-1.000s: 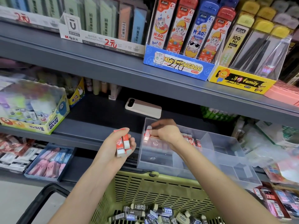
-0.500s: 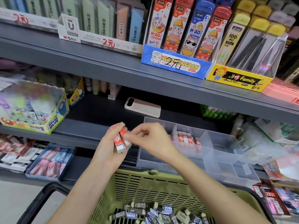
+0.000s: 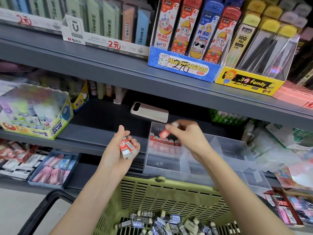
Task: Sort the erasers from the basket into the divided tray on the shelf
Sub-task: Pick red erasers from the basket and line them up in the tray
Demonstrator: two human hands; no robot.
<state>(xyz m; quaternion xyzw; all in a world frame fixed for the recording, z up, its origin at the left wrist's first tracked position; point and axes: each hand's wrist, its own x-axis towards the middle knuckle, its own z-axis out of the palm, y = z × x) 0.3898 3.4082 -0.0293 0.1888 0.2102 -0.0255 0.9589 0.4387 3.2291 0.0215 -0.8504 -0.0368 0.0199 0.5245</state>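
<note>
**Red-sleeved erasers in both hands at the tray**

Green basket (image 3: 169,197) sits nearest, cut off by the bottom edge, with dark-sleeved erasers (image 3: 160,221) heaped inside. Above it, the left hand (image 3: 118,150) is palm-up, fingers curled round a small stack of red erasers (image 3: 127,147); their number is unclear. The right hand (image 3: 186,134) pinches one red eraser (image 3: 164,134) over the clear divided tray (image 3: 228,150), where a blurred row of erasers (image 3: 159,141) stands on the left side.

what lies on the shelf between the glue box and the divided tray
Head view: a pale phone-like device, at the back near the divided tray; the rest is bare shelf.
</note>
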